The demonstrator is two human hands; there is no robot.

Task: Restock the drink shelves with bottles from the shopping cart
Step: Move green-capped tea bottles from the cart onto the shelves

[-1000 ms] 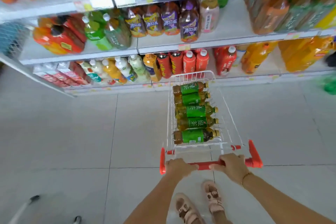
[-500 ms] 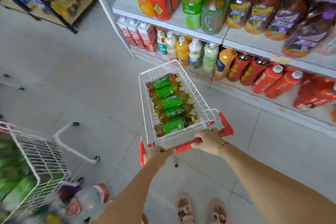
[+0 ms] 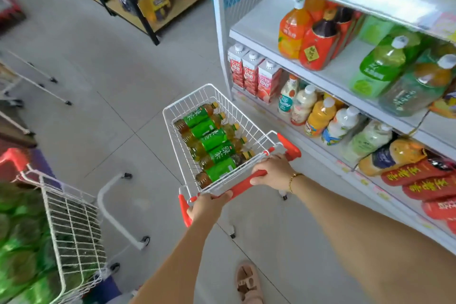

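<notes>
Red handle [image 3: 243, 181] gripped by left hand [image 3: 209, 207] and right hand [image 3: 272, 171], the shopping cart [image 3: 197, 96] has been swung alongside the drink shelves [image 3: 259, 24], bottles [image 3: 212, 145] not yet shelved.

Single head-worn wide-angle view, facing forward and steeply downward; shopping cart [image 3: 195, 100] close below centre, drink shelves [image 3: 259, 24] near at right, tiled floor [image 3: 111, 69] receding far left.
</notes>
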